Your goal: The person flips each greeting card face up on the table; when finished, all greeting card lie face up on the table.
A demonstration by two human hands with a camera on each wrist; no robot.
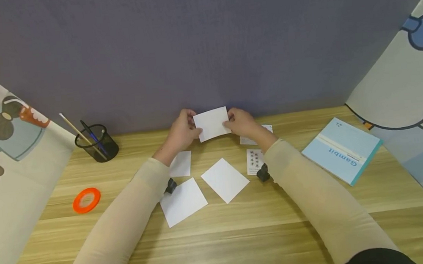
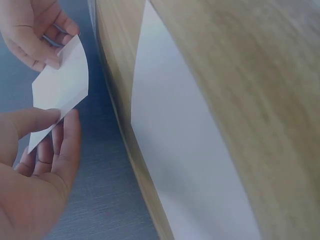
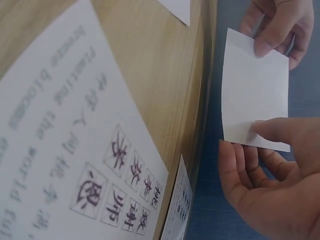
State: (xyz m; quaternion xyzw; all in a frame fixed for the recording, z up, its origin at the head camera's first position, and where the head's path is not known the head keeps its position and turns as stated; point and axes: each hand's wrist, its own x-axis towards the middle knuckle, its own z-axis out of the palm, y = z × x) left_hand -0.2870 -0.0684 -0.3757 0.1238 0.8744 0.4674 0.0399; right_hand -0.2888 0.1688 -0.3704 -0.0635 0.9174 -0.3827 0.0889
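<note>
A blank white card [image 1: 212,124] is held up near the back edge of the table, slightly bowed. My left hand [image 1: 183,130] pinches its left end, thumb on the near face and fingers behind. At the other end my right hand [image 1: 242,122] grips it the same way. The right wrist view shows the card's plain face [image 3: 255,90] with a thumb on each end. Below lie white cards: a tilted one [image 1: 225,180] in the middle, another [image 1: 183,202] to its left, and a smaller-looking one [image 1: 184,163] by the left sleeve. Two printed cards [image 1: 253,162] lie near the right forearm.
A black mesh pen cup [image 1: 102,149] with a few pens and sticks stands at the back left. An orange ring [image 1: 86,200] lies in front of it. On the right is a light blue Gambit pack [image 1: 343,149]. A dark partition [image 1: 203,43] rises behind the table.
</note>
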